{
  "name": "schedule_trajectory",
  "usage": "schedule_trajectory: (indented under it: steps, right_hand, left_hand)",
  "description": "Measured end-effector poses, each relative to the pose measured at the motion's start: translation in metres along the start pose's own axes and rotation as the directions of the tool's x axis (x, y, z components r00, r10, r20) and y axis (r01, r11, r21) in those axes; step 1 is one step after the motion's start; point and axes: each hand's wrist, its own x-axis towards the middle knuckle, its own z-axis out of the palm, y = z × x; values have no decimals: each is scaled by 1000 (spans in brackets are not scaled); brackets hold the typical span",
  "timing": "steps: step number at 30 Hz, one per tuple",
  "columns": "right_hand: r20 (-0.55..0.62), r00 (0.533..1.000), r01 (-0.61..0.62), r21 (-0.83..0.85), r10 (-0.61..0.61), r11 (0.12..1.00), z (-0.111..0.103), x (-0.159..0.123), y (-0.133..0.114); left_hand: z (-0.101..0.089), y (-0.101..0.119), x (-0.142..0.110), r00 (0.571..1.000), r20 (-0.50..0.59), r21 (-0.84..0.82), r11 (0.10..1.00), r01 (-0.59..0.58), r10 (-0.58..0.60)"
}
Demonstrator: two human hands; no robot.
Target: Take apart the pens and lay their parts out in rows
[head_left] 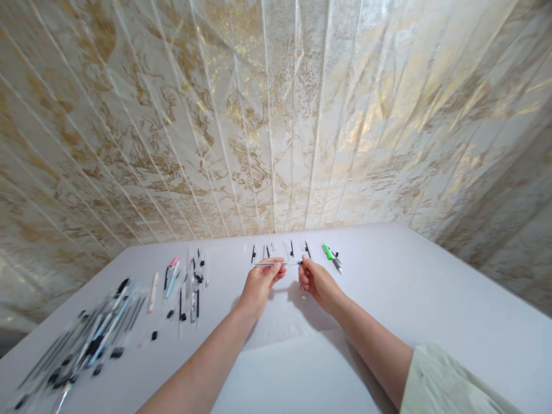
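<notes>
My left hand (257, 285) pinches a slim pen refill (292, 263) between thumb and fingers, its grey end sticking out to the left. The refill lies level across the gap between my hands, above the table. At its right end, which looks dark, the thumb and fingers of my right hand (319, 283) are closed, with the other fingers curled in. Whether the dark end is a tip or a cap I cannot tell. Just beyond my right hand lies a green and grey pen (331, 257), with small black parts beside it.
A white table (431, 287) meets a gold-patterned curtain (259, 115). Several pen parts (292, 248) stand in a row at the back. At left lie a pale pen (153, 292), clear barrels and black caps (154, 335), and a big pile of pens and refills (92, 336). A white sheet (288, 374) lies in front.
</notes>
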Motion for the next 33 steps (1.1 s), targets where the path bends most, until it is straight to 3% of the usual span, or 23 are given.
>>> schedule_trajectory:
  steps: [5,10,15,17,19,22,26,29,33]
  right_hand:
    - [-7,1000,13,10,-13,1000,0,-1,-1]
    - [-61,987,133,-173,-146,976,5,-2,2]
    - [9,938,301,-518,-347,801,7,-7,3]
    - [67,909,371,-582,-412,724,7,-8,3]
    - [88,900,393,-583,-427,711,6,-9,2]
    - [38,935,329,-464,-353,822,7,-7,1]
    - [85,991,109,-127,-98,986,9,-7,0]
    - [152,988,-43,24,39,999,9,-8,1]
    - [130,990,-56,41,50,998,8,-6,4]
  left_hand:
    - [1,-1,0,1000,16,9,1000,20,-20]
    - [0,0,1,994,-57,-30,996,87,-88]
    - [-3,-3,2,967,-211,-40,990,137,-143]
    - [-4,-5,3,968,-223,-29,993,112,-116]
    - [-3,-5,1,979,-187,-40,996,75,-81]
    - [2,-2,-2,992,-82,-78,993,88,-94]
    - [9,3,-7,994,73,-83,993,83,-77]
    - [9,4,-7,997,70,-68,996,51,-46]
    - [5,0,-4,999,30,-19,1000,21,-21]
